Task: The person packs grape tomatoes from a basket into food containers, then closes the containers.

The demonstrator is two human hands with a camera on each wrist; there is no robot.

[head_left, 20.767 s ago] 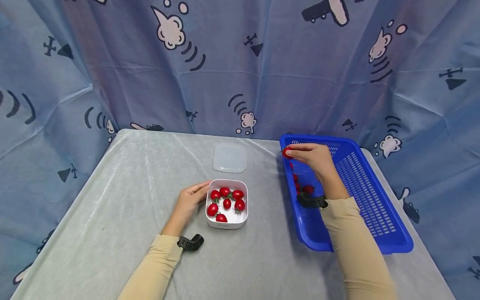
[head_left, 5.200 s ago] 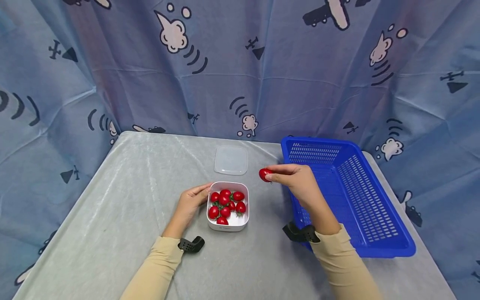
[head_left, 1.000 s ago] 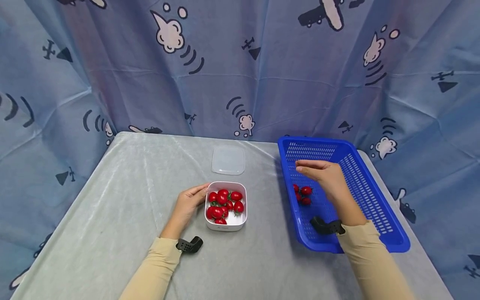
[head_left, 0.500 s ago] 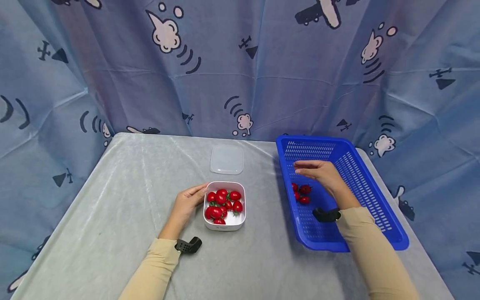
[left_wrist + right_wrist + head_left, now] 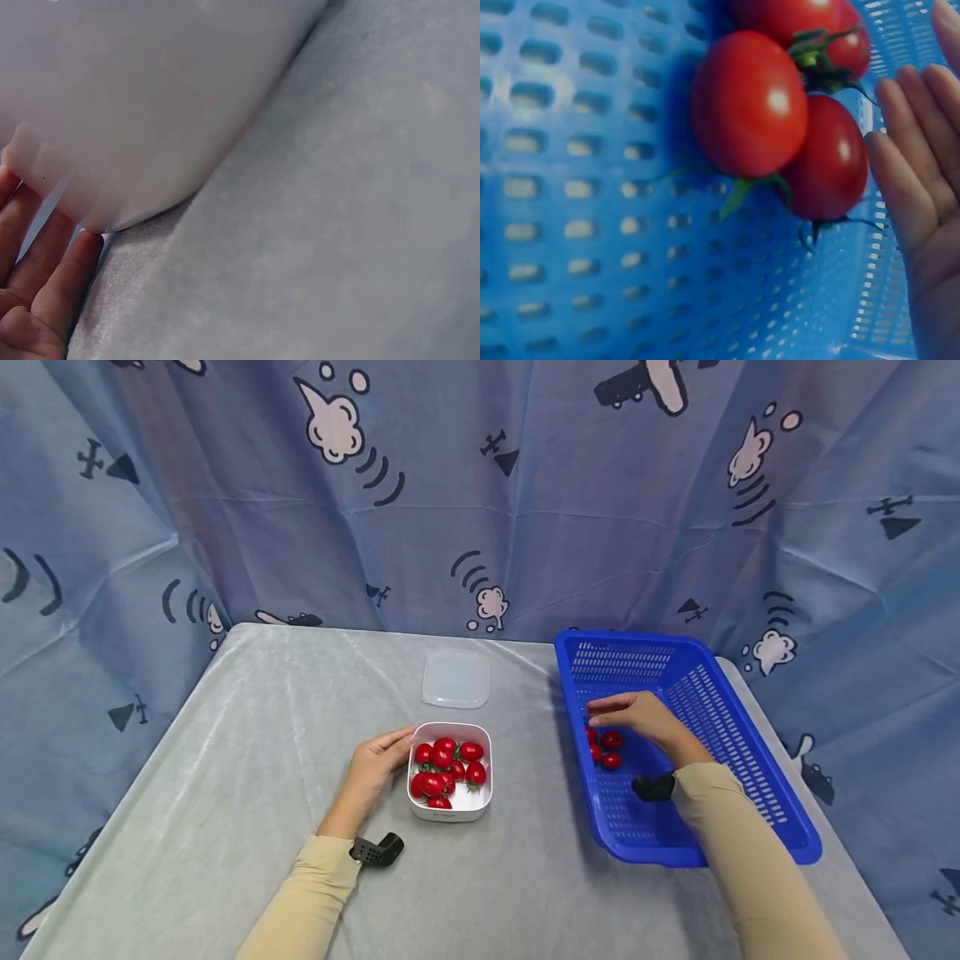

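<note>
A small white square box point(image 5: 451, 815) stands mid-table with several red cherry tomatoes point(image 5: 444, 753) inside. My left hand point(image 5: 372, 774) touches the box's left side; the left wrist view has its straight fingertips point(image 5: 71, 262) against the white wall. To the right, my right hand point(image 5: 642, 717) reaches into a blue plastic basket point(image 5: 705, 860), just above several more cherry tomatoes point(image 5: 611, 761) at its left wall. In the right wrist view those tomatoes point(image 5: 750, 105) lie close to the extended fingers point(image 5: 904, 176), and nothing is seen gripped.
A translucent square lid point(image 5: 456, 679) lies flat behind the white box. A grey cloth covers the table point(image 5: 225, 793), and a patterned blue curtain point(image 5: 450, 485) hangs along its back edge. The basket's raised rim surrounds the right hand.
Earlier the right hand pinched single tomatoes, and the box now holds more. Over the last second this hand has lowered a little toward the basket's tomatoes. The left hand stays at the box.
</note>
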